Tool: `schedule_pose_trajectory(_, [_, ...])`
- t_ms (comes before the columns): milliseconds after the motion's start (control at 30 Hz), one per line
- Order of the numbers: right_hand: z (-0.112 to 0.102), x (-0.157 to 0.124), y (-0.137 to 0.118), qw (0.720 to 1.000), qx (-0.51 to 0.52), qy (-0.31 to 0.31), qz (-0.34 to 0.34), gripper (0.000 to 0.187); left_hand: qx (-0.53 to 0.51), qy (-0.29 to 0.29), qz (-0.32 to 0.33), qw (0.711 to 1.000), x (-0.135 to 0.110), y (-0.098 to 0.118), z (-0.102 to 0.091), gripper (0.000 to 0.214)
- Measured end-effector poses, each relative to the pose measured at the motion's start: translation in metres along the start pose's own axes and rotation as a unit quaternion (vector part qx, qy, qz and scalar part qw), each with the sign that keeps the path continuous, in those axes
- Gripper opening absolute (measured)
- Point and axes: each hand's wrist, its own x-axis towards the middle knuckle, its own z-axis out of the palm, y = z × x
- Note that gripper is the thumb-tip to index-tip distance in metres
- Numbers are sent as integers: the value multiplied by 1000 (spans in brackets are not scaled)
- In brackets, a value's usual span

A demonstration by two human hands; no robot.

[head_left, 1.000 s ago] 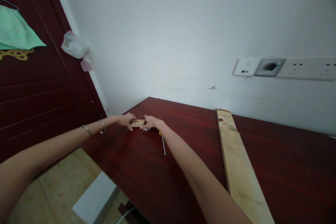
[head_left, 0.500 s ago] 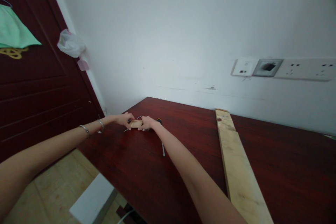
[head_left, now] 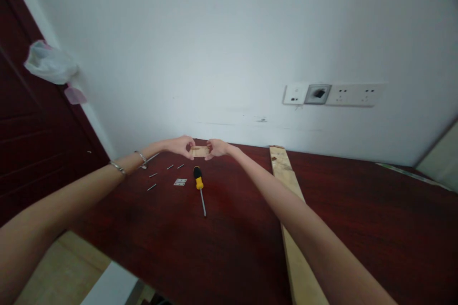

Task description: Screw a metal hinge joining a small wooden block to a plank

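Note:
Both my hands hold a small pale wooden block (head_left: 199, 151) lifted above the dark red table (head_left: 243, 228), near the wall. My left hand (head_left: 182, 146) pinches its left end and my right hand (head_left: 215, 147) pinches its right end. Below them on the table lie a screwdriver (head_left: 199, 187) with a yellow and black handle, a small metal hinge (head_left: 180, 182) and several loose screws (head_left: 153, 186).
A long pale plank (head_left: 286, 186) lies on the table to the right, partly under my right forearm. A row of wall sockets (head_left: 329, 95) sits above it. A dark red door (head_left: 32, 143) with a hanging plastic bag (head_left: 50, 62) stands at left.
My hands have lifted the wooden block off the table toward the wall. The hinge, screws and screwdriver they covered now lie in plain sight. The view has swung right.

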Motion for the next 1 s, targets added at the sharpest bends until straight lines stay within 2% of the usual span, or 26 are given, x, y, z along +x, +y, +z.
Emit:
schedule_pose_trajectory(100, [-30,-37,34,1000,2,15,26,67,-18,-5,46,999,39,39,-7,54])
schedule_pose_trajectory(200, [-52,-76,66,996,18,57,59,75,-9,23,85,996,76,73,-9,57])
schedule_pose_trajectory(367, [-67,-140,104,983,82,135,91,83,-43,71,150,985,117,120,10,62])
schedule_pose_trajectory(500, [-58,-185,118,979,80,151,112,80,-69,67,177,980,127,155,37,64])
schedule_pose_trajectory(633, [-39,-212,126,976,59,168,126,74,-76,50,195,977,127,178,56,62])
schedule_pose_trajectory(833, [-19,-227,135,972,77,179,132,73,-89,42,209,973,123,189,71,56])
schedule_pose_trajectory(1000, [-10,-233,128,970,71,180,146,71,-90,43,206,973,122,191,80,53])
